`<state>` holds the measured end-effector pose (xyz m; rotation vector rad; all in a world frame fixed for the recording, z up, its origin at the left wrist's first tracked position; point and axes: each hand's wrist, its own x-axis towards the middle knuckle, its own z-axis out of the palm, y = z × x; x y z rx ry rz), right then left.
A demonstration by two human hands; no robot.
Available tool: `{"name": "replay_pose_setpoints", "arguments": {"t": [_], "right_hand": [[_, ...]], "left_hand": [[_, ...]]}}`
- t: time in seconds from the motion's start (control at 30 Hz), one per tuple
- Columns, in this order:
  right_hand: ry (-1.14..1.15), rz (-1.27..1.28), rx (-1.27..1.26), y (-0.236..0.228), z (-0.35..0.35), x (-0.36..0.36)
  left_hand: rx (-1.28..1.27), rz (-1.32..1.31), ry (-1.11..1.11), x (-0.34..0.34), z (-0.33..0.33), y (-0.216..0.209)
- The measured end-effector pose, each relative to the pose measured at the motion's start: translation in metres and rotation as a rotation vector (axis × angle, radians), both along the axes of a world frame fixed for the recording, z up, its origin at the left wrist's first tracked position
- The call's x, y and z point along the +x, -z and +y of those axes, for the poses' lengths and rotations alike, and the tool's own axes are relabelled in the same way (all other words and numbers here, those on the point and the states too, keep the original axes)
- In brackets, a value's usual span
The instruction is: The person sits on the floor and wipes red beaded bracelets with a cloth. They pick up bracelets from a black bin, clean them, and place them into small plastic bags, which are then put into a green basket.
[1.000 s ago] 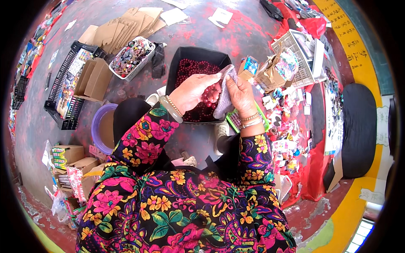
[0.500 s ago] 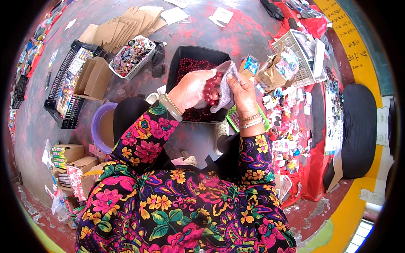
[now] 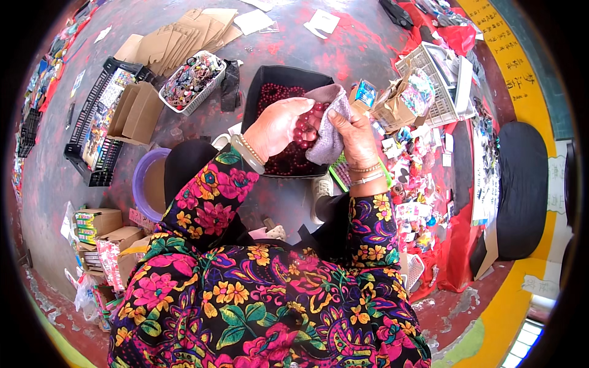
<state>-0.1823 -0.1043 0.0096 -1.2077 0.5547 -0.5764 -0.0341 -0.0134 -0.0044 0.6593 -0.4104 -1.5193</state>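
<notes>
Both hands, the left hand [image 3: 279, 126] and the right hand [image 3: 356, 138], meet over the black tray [image 3: 257, 92], so little of its opening is free. Bare floor [image 3: 294, 46] lies beyond the tray. A white basket [image 3: 191, 83] and a purple tub [image 3: 142, 184] crowd the left; small packets [image 3: 417, 178] block the right.

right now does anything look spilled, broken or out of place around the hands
Nothing spilled: the dark red beads sit in the left hand and the black bin. The right hand holds a grey cloth.
</notes>
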Motion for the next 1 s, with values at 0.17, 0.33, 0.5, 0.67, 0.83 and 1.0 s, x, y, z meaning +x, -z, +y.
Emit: {"name": "replay_pose_setpoints", "arguments": {"t": [0.17,0.33,0.5,0.67,0.83,1.0], "right_hand": [[0.091,0.071,-0.229,0.007,0.001,0.002],[0.052,-0.051,0.053,-0.002,0.001,0.002],[0.106,-0.095,-0.055,0.005,0.002,0.006],[0.148,-0.034,-0.15,0.007,-0.001,0.004],[0.175,0.013,-0.113,0.007,-0.001,0.003],[0.03,-0.193,0.141,-0.005,0.003,0.006]], "left_hand": [[0.084,-0.167,0.029,-0.004,-0.001,-0.002],[0.071,-0.136,0.075,-0.007,0.0,-0.002],[-0.02,-0.049,0.015,-0.003,-0.002,-0.004],[-0.009,-0.124,0.098,-0.004,0.001,-0.007],[-0.001,-0.164,0.076,-0.009,-0.006,0.004],[-0.059,0.003,-0.019,-0.003,-0.005,0.004]]}}
